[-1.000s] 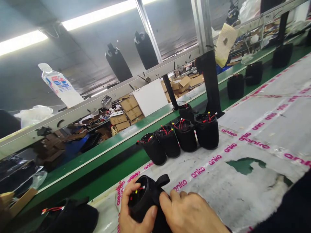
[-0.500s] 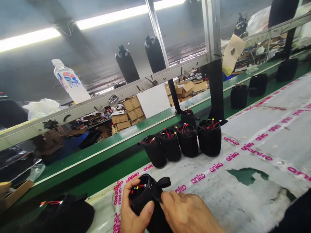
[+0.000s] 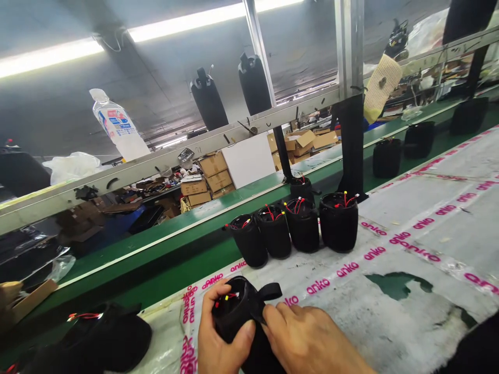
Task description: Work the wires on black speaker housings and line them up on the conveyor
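My left hand point(image 3: 224, 332) wraps round the rim of a black fabric-covered cylindrical case point(image 3: 236, 319), thumb at the front and fingers over the far side. The case tilts, with its open end facing up; red wires and small yellow and red connectors show inside. A black strap loop point(image 3: 271, 292) sticks out from its rim. My right hand point(image 3: 302, 332) is closed at the base of this strap, pinching the fabric edge at the case's side. Its fingertips are partly hidden. The lower part of the case runs out of the picture.
Several similar cases point(image 3: 339, 223) with red wires stand in a row behind my hands. More black cases point(image 3: 113, 337) lie at the lower left. A green conveyor point(image 3: 156, 278) runs behind the taped table covering point(image 3: 323, 306). On the overhead shelf rail point(image 3: 163, 169) stands a bottle point(image 3: 119, 127).
The view has shifted slightly, and my hands with the case appear a little further right. My grip on the case and the strap base looks the same.
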The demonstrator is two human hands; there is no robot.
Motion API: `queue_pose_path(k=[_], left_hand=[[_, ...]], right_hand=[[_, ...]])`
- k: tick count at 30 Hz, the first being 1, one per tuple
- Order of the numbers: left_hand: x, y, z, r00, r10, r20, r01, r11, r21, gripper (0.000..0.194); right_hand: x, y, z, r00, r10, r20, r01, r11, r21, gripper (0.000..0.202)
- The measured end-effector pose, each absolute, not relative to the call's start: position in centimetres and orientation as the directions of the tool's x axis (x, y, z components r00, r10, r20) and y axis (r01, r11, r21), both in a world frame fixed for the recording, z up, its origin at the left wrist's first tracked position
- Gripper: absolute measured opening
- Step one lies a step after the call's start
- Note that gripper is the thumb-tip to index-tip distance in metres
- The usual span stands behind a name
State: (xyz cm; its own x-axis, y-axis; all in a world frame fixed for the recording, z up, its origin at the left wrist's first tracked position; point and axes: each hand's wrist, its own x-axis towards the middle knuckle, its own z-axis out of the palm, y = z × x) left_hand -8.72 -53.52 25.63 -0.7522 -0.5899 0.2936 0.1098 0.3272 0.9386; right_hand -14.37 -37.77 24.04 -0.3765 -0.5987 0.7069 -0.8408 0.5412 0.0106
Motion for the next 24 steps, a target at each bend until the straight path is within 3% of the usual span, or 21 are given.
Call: queue_pose_path(k=[9,14,20,24], left_hand=[[-8.9,-53.0,26.2,-0.745,-0.567,0.352,0.131,0.393,0.91,0.066],[-9.0,-52.6,26.4,-0.749,-0.532,0.395,0.192,0.397,0.898,0.066],[-9.3,-52.0,26.3,-0.692,-0.546,0.472,0.218,0.466,0.858,0.055],[-9.5,-51.7,26.7,-0.693,-0.537,0.48,0.217,0.48,0.85,0.05]], right_hand=[[-14.5,-37.5,24.4,-0.395,-0.636,0.663,-0.848,0.529,0.002,0.015],[-14.7,-37.3,24.2,-0.378,-0.596,0.708,-0.841,0.541,0.007,0.013],[-14.2,-37.2,24.8,-0.397,-0.565,0.723,-0.784,0.618,0.053,0.016],[-14.3,-37.0,25.0,-0.417,-0.612,0.671,-0.79,0.61,0.066,0.017]])
